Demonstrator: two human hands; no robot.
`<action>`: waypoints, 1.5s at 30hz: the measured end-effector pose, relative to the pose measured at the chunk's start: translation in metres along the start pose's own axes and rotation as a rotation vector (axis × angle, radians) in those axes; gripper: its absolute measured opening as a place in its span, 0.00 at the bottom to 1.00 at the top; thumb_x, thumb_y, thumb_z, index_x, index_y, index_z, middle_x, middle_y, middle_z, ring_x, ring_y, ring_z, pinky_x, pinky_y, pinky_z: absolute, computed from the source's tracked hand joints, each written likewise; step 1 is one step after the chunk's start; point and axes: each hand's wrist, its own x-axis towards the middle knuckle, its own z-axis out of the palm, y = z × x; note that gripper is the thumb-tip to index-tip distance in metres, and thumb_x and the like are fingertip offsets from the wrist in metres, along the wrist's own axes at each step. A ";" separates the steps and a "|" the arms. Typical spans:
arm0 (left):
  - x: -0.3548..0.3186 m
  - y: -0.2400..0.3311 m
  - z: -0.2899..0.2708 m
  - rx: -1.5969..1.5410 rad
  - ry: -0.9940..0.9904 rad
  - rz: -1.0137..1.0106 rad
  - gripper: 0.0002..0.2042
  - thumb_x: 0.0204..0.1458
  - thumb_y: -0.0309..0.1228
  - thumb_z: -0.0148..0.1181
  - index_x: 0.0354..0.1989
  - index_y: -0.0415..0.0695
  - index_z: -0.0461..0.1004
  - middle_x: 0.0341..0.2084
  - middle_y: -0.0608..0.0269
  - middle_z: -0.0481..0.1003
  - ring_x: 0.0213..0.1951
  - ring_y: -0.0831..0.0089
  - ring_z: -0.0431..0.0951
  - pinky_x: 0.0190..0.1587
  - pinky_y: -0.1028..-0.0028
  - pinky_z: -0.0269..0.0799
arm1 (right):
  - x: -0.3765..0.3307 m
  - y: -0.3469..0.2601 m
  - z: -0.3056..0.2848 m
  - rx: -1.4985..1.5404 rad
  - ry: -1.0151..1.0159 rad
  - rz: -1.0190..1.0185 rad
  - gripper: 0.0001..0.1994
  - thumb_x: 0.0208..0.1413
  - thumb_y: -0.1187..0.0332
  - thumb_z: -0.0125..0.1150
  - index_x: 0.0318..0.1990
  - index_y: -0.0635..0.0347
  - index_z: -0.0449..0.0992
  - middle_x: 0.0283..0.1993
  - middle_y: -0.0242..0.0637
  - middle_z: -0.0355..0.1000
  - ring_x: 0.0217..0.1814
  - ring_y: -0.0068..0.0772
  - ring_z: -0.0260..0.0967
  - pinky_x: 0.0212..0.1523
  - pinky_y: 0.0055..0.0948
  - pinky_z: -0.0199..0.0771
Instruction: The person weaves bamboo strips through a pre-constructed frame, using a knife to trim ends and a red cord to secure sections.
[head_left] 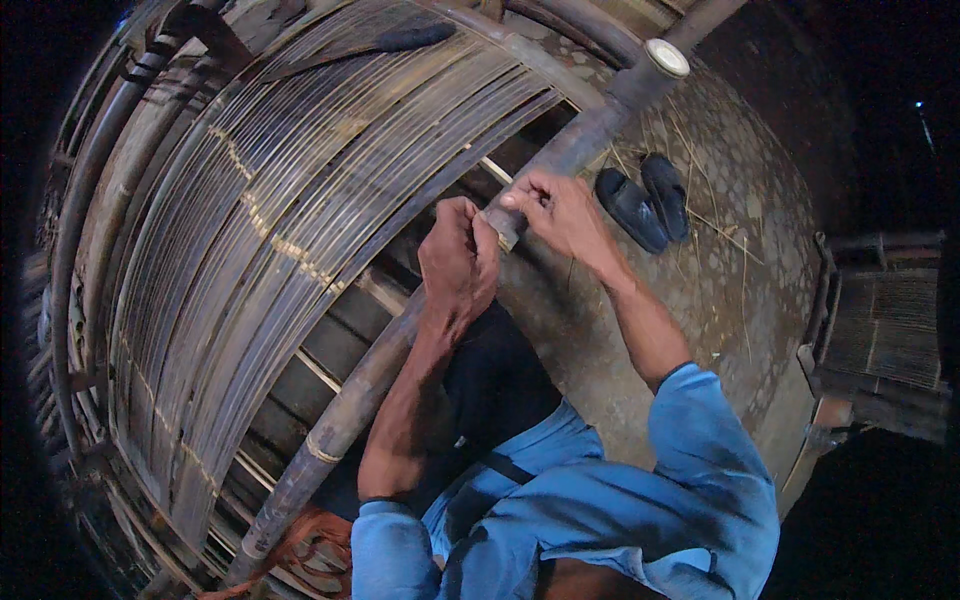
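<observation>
My left hand (460, 255) is closed, with its fingers curled and the thumb pressed to them, over a thick bamboo pole (350, 405). Just to its right, my right hand (560, 215) makes a pinch above the same pole. Whatever sits between the fingertips of either hand is too small or hidden to name. Left of the pole lies a panel of thin bamboo slats (300, 165), bound across by rows of pale lashing (270, 235). A gap with crosspieces shows between the panel's edge and the pole.
A knife (410, 38) with a dark handle rests on the panel's far end. Black sandals (640, 205) lie on the stony floor to the right. Orange cord or netting (315, 550) is at the lower left. Another slatted panel (885, 325) stands at the far right.
</observation>
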 end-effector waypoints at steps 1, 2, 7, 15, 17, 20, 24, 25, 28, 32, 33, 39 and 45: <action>0.002 -0.002 -0.007 0.138 -0.039 0.038 0.04 0.57 0.26 0.60 0.37 0.39 0.74 0.24 0.52 0.76 0.24 0.60 0.78 0.30 0.65 0.72 | 0.007 0.002 0.001 0.004 0.002 -0.002 0.10 0.57 0.63 0.66 0.34 0.63 0.81 0.26 0.44 0.75 0.29 0.38 0.74 0.35 0.37 0.73; 0.005 -0.005 -0.016 0.277 -0.079 0.075 0.04 0.57 0.27 0.59 0.36 0.39 0.75 0.23 0.53 0.75 0.26 0.60 0.77 0.32 0.62 0.72 | 0.018 0.010 0.003 -0.014 0.051 -0.085 0.10 0.56 0.64 0.66 0.33 0.63 0.81 0.26 0.46 0.76 0.29 0.43 0.74 0.35 0.39 0.73; 0.026 0.011 -0.058 0.272 -0.431 0.033 0.06 0.59 0.31 0.62 0.35 0.41 0.80 0.24 0.56 0.76 0.34 0.60 0.78 0.40 0.61 0.72 | 0.077 0.059 -0.014 -0.192 0.001 -0.048 0.14 0.53 0.59 0.69 0.33 0.63 0.81 0.28 0.45 0.76 0.35 0.43 0.75 0.36 0.39 0.72; 0.073 0.119 -0.105 -0.394 -0.553 0.064 0.14 0.67 0.35 0.54 0.36 0.36 0.78 0.27 0.60 0.78 0.39 0.71 0.76 0.53 0.70 0.70 | 0.107 0.092 -0.007 -0.240 -0.084 -0.282 0.13 0.47 0.57 0.75 0.31 0.56 0.84 0.39 0.40 0.78 0.47 0.43 0.74 0.50 0.40 0.71; 0.079 0.146 -0.116 -0.472 -0.524 0.162 0.17 0.68 0.37 0.50 0.32 0.36 0.74 0.27 0.57 0.75 0.41 0.64 0.76 0.52 0.66 0.68 | 0.103 0.072 -0.007 -0.168 -0.199 -0.283 0.13 0.53 0.55 0.72 0.33 0.55 0.84 0.40 0.38 0.79 0.46 0.39 0.74 0.50 0.39 0.71; 0.086 0.156 -0.114 -0.547 -0.511 0.210 0.20 0.70 0.38 0.46 0.28 0.37 0.70 0.28 0.56 0.72 0.43 0.57 0.75 0.51 0.63 0.65 | 0.073 0.015 -0.014 0.474 -0.280 -0.209 0.18 0.64 0.51 0.61 0.39 0.57 0.84 0.39 0.34 0.80 0.43 0.30 0.75 0.48 0.36 0.73; 0.088 0.140 -0.124 -0.551 -0.494 0.272 0.19 0.70 0.38 0.46 0.29 0.37 0.71 0.28 0.57 0.71 0.42 0.60 0.75 0.48 0.65 0.65 | 0.091 0.009 -0.043 0.561 -0.674 -0.267 0.20 0.67 0.52 0.58 0.42 0.63 0.82 0.37 0.32 0.78 0.37 0.21 0.71 0.44 0.27 0.73; 0.086 0.134 -0.116 -0.549 -0.495 0.271 0.19 0.70 0.38 0.46 0.29 0.37 0.71 0.28 0.57 0.71 0.42 0.60 0.75 0.48 0.65 0.65 | 0.104 0.021 -0.052 0.474 -0.588 -0.237 0.20 0.66 0.52 0.59 0.42 0.63 0.83 0.35 0.31 0.78 0.35 0.20 0.71 0.42 0.27 0.73; 0.082 0.102 -0.078 -0.422 -0.359 0.170 0.17 0.69 0.37 0.51 0.33 0.36 0.77 0.25 0.63 0.73 0.36 0.74 0.75 0.41 0.73 0.67 | 0.134 0.055 -0.064 0.355 -0.413 -0.143 0.18 0.65 0.54 0.61 0.41 0.63 0.83 0.32 0.30 0.78 0.34 0.18 0.71 0.39 0.26 0.73; 0.091 0.065 -0.058 -0.008 -0.236 0.100 0.18 0.67 0.39 0.54 0.30 0.37 0.76 0.25 0.61 0.74 0.32 0.75 0.72 0.40 0.71 0.67 | 0.135 0.084 -0.046 0.122 0.116 -0.253 0.14 0.61 0.57 0.67 0.39 0.61 0.83 0.33 0.31 0.78 0.34 0.20 0.71 0.38 0.26 0.72; 0.093 0.059 -0.055 0.149 -0.167 0.140 0.18 0.65 0.40 0.56 0.30 0.36 0.78 0.22 0.61 0.74 0.28 0.73 0.74 0.34 0.70 0.68 | 0.129 0.094 -0.038 0.123 0.117 -0.246 0.14 0.61 0.57 0.67 0.39 0.61 0.83 0.33 0.31 0.78 0.34 0.20 0.71 0.38 0.26 0.72; 0.093 0.056 -0.027 0.235 -0.299 -0.008 0.19 0.63 0.39 0.56 0.26 0.34 0.77 0.16 0.56 0.73 0.22 0.72 0.72 0.29 0.67 0.68 | 0.044 0.218 0.035 0.841 0.800 0.586 0.28 0.68 0.44 0.47 0.36 0.63 0.81 0.28 0.31 0.74 0.30 0.29 0.67 0.40 0.35 0.69; 0.085 0.035 -0.031 0.155 -0.285 -0.135 0.18 0.63 0.38 0.57 0.28 0.34 0.79 0.16 0.58 0.75 0.21 0.73 0.74 0.29 0.68 0.70 | 0.059 0.138 0.091 1.943 -0.120 0.526 0.35 0.65 0.40 0.47 0.58 0.69 0.70 0.53 0.48 0.75 0.61 0.43 0.71 0.66 0.42 0.67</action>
